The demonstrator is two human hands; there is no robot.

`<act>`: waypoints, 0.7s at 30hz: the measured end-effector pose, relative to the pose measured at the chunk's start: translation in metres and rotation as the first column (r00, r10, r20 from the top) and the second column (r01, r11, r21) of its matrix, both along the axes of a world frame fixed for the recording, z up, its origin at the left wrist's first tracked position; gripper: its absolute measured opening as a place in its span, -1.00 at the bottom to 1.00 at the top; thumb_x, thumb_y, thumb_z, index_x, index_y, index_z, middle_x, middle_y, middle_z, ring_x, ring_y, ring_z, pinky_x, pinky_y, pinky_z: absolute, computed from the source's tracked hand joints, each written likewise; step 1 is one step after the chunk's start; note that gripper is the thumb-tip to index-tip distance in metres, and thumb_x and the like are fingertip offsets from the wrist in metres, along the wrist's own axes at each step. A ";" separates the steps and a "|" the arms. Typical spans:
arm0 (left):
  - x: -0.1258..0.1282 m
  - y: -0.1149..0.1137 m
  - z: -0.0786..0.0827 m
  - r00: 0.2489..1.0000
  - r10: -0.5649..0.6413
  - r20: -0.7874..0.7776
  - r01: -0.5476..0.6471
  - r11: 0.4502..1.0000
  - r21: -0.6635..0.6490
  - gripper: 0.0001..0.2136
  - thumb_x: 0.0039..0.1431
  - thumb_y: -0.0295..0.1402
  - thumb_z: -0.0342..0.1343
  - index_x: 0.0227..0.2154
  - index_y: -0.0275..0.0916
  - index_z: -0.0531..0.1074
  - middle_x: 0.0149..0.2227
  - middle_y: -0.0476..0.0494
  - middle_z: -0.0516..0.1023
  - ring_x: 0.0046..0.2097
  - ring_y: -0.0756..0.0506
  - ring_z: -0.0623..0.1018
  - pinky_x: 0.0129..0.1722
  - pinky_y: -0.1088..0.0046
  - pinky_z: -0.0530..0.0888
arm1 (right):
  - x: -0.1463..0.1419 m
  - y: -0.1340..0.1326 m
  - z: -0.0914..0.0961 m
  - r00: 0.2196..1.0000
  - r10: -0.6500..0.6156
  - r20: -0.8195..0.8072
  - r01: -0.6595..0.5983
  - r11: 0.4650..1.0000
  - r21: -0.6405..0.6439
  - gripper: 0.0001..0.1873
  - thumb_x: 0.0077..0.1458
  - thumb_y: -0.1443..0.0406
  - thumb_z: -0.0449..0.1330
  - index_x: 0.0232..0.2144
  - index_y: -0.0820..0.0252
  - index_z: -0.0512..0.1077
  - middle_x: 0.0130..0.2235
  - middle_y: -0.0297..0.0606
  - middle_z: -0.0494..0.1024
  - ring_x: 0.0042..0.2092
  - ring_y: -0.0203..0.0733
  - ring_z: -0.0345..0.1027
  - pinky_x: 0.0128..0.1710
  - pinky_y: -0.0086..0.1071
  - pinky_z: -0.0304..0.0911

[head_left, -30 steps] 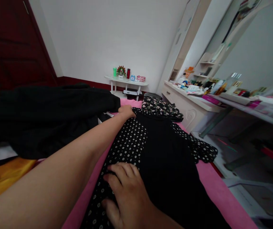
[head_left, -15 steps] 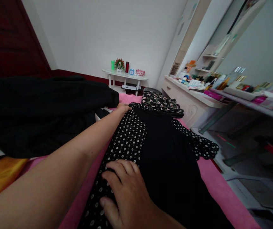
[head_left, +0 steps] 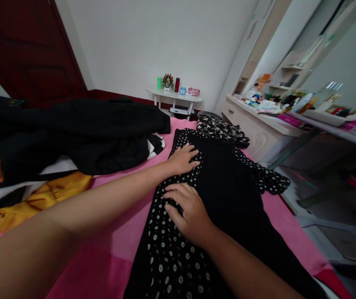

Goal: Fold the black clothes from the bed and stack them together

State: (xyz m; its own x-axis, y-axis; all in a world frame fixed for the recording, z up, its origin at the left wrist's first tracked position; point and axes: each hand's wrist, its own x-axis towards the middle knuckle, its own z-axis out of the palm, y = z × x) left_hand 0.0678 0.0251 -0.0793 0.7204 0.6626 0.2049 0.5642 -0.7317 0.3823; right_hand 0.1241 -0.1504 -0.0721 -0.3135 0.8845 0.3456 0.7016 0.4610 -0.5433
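A black dress [head_left: 227, 195] with white-dotted sleeves and a dotted side panel lies spread out before me. My left hand [head_left: 184, 160] rests flat on the dotted fabric near its upper left side, fingers spread. Closer to me, my right hand [head_left: 188, 207] lies on the same dotted part with its fingers apart and slightly bent. Neither hand grips the cloth. The dotted right sleeve [head_left: 271, 178] stretches out towards the right edge of the bed.
Under the dress is a pink bedsheet [head_left: 103, 232]. Black clothes [head_left: 72, 128] and a yellow garment [head_left: 44, 199] are heaped at left. A folded floral garment [head_left: 221, 128] lies beyond the dress. At right stands a cluttered dressing table [head_left: 259, 116]; a small white table [head_left: 174, 94] is by the wall.
My left hand has let go of the dress's upper left corner and come nearer, now flat on the dotted fabric. My right hand has slid forward along it. The view has shifted left.
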 end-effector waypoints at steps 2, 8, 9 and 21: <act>-0.006 -0.017 -0.007 0.997 -0.014 -0.081 0.015 1.000 0.018 -0.47 0.28 -0.09 -0.15 0.25 -0.17 0.11 0.35 -0.19 -0.05 0.35 -0.23 -0.08 0.28 0.10 -0.07 | 0.000 0.001 -0.003 1.000 -0.002 -0.002 0.002 1.000 0.012 -0.80 0.12 0.34 0.13 -0.17 0.18 0.44 -0.03 -0.22 0.45 0.01 -0.17 0.24 0.05 -0.22 0.10; -0.008 -0.024 -0.021 0.992 0.031 -0.124 -0.017 0.993 0.115 -0.38 0.28 0.05 -0.31 0.28 -0.19 0.04 0.35 -0.21 -0.07 0.35 -0.26 -0.07 0.28 0.08 -0.08 | 0.002 -0.021 0.010 0.999 0.029 0.044 -0.021 0.984 -0.174 -0.51 0.05 0.18 0.22 0.07 0.07 0.36 0.20 -0.19 0.29 0.21 -0.05 0.10 0.24 0.00 -0.15; -0.008 -0.023 -0.022 0.992 0.037 -0.123 -0.021 0.992 0.126 -0.37 0.27 0.07 -0.32 0.28 -0.19 0.04 0.35 -0.20 -0.06 0.35 -0.27 -0.06 0.27 0.07 -0.08 | 0.004 -0.029 0.017 0.997 0.067 0.031 -0.058 0.969 -0.239 -0.47 0.05 0.14 0.22 0.09 0.03 0.34 0.24 -0.21 0.24 0.25 -0.03 0.05 0.26 0.04 -0.22; -0.006 -0.027 -0.027 0.995 0.072 -0.065 -0.061 0.985 0.162 -0.38 0.26 0.08 -0.31 0.27 -0.14 0.09 0.34 -0.15 -0.01 0.33 -0.27 0.00 0.27 0.06 -0.04 | 0.242 -0.016 0.016 0.441 -0.824 -0.356 0.893 0.444 0.079 -0.70 -0.08 0.32 0.18 -0.22 0.23 0.46 -0.21 -0.13 0.52 -0.11 -0.07 0.38 -0.04 -0.18 0.27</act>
State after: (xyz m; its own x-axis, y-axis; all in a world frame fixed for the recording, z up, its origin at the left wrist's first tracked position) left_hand 0.0618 -0.0018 -0.1065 0.6923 0.6722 0.2623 0.6347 -0.7402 0.2218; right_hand 0.3663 -0.1662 -0.0556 0.6833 0.5289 0.5034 0.6706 -0.1819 -0.7191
